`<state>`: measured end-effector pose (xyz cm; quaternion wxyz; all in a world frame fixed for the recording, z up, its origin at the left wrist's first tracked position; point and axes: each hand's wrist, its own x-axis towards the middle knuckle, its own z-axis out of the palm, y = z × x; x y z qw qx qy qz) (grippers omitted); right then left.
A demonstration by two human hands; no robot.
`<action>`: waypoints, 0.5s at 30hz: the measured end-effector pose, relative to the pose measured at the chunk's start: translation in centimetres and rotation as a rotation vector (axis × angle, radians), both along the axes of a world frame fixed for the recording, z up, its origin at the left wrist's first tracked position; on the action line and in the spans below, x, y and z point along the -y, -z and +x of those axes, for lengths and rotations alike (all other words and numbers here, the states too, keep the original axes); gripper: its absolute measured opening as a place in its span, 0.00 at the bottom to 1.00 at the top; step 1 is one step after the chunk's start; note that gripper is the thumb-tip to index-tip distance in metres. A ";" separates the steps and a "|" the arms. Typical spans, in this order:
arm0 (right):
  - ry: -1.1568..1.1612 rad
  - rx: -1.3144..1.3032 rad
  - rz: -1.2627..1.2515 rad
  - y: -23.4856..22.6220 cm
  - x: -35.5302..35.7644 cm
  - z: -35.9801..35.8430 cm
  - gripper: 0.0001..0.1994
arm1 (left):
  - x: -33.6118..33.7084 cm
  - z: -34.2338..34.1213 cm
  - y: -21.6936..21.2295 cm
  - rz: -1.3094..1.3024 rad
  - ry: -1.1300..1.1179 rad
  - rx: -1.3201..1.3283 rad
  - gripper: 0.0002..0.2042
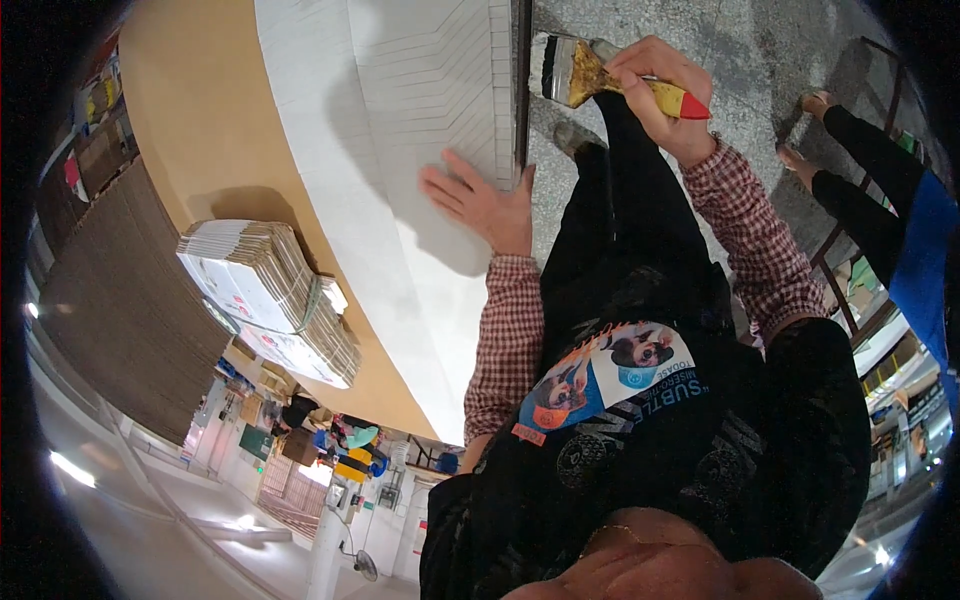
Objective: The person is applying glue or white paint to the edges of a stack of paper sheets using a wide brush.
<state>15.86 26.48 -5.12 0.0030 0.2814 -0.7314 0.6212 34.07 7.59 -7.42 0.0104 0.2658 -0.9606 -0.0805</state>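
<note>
My right hand point(665, 95) is closed around the yellow and red handle of a wide paintbrush point(583, 75). White stuff coats the dark bristles, which point left, just beyond the edge of the work surface. Fingers spread, my left hand point(480, 205) is over the near right edge of a white surface point(330, 130) and looks slightly blurred; whether it touches cannot be told. Closely spaced angled lines, like overlapping sheet edges, cross the white paper sheets point(435, 80) beside that hand.
A tan board point(190, 90) borders the white surface on the left. On it lies a strapped bundle of flattened cardboard boxes point(270, 295). A dark edge point(522, 80) separates the surface from the grey floor point(750, 50). Another person's legs point(860, 165) stand at the right, near a metal frame.
</note>
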 end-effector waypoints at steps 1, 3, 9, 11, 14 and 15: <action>-0.002 0.021 0.011 0.2 -0.2 0.1 0.03 | -0.4 0.9 -0.3 -0.025 -0.041 0.062 0.48; 0.004 0.011 0.017 0.2 -0.4 0.5 0.04 | -0.3 2.0 -1.0 -0.052 -0.082 0.127 0.48; -0.016 -0.029 0.016 -0.4 0.7 0.6 0.03 | 4.0 2.3 -4.9 0.228 0.106 0.184 0.40; -0.011 -0.034 -0.005 -0.4 1.3 0.2 0.03 | 4.9 1.8 -5.8 0.388 0.151 0.123 0.34; 0.003 -0.116 0.016 0.2 2.5 -0.5 0.02 | 5.3 1.7 -6.3 0.457 0.110 0.105 0.31; -0.002 -0.106 -0.024 0.7 3.0 -0.5 0.02 | 5.5 1.7 -6.2 0.458 0.111 0.106 0.31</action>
